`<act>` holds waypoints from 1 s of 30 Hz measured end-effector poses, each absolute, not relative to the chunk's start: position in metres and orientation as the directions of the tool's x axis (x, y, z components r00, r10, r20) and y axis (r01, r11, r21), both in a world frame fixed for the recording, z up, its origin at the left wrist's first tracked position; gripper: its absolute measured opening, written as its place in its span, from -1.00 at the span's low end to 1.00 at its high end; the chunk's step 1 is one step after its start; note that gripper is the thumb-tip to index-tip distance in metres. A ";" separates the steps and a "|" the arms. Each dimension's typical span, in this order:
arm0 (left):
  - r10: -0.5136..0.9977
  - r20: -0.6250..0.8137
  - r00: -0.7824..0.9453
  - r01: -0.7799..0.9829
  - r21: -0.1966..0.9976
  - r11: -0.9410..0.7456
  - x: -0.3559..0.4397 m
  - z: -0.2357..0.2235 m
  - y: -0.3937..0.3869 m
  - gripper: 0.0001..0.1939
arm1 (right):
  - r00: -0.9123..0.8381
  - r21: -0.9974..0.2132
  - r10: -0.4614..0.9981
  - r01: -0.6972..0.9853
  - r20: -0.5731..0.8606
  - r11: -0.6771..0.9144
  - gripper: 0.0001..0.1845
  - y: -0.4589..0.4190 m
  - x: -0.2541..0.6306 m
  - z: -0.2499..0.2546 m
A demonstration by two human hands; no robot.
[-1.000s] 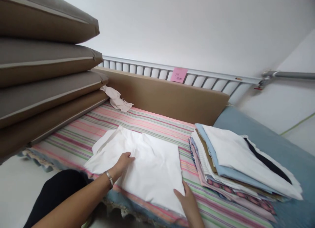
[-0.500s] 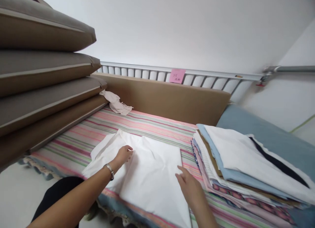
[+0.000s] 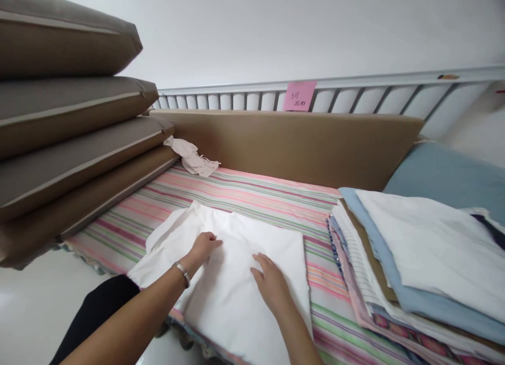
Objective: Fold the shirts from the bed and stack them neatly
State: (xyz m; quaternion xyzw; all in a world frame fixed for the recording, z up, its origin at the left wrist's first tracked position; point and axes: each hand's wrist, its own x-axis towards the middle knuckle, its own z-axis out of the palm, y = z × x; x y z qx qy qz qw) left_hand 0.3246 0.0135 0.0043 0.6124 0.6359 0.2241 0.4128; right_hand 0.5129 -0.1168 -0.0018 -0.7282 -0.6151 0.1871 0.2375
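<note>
A white garment (image 3: 240, 296), partly folded, lies on the striped bed sheet in front of me, with a loose crumpled part on its left side. My left hand (image 3: 205, 246), a silver bracelet on its wrist, is closed with its fingertips pinching the cloth near the upper end of a fold. Over the middle of the same garment is my right hand (image 3: 272, 283), thumb and fingers apart, holding nothing. Whether its fingertips touch the fabric, I cannot tell.
On the right lies a stack of folded clothes (image 3: 434, 260). Large grey-brown cushions (image 3: 79, 104) are piled at left. A brown panel (image 3: 295, 144) stands along a white radiator (image 3: 240, 101) bearing a pink note (image 3: 300, 95). A pale cloth (image 3: 193, 157) lies in the far-left corner of the striped sheet (image 3: 252, 191).
My right hand has moved left from the garment's right edge to over its middle. The left hand stays at the fold. The view has shifted slightly.
</note>
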 end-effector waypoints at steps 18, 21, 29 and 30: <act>0.972 0.064 0.227 0.619 0.761 -0.194 0.296 0.014 -0.030 -0.91 | 0.199 -0.677 0.969 0.735 0.149 -0.047 -0.56 -0.121 0.522 -0.014; 0.937 0.233 0.258 0.605 0.718 -0.345 0.302 0.021 -0.031 -0.87 | 0.233 -0.682 0.960 0.728 0.154 -0.068 -0.54 -0.124 0.523 -0.014; 0.972 0.066 0.227 0.781 0.584 -0.222 0.315 0.002 -0.007 -0.89 | 0.255 -0.500 0.947 0.856 0.196 -0.127 -0.53 -0.130 0.516 -0.014; 0.973 0.069 0.220 0.789 0.574 -0.219 0.316 0.002 -0.007 -0.90 | 0.258 -0.474 0.940 0.871 0.223 -0.126 -0.54 -0.131 0.515 -0.013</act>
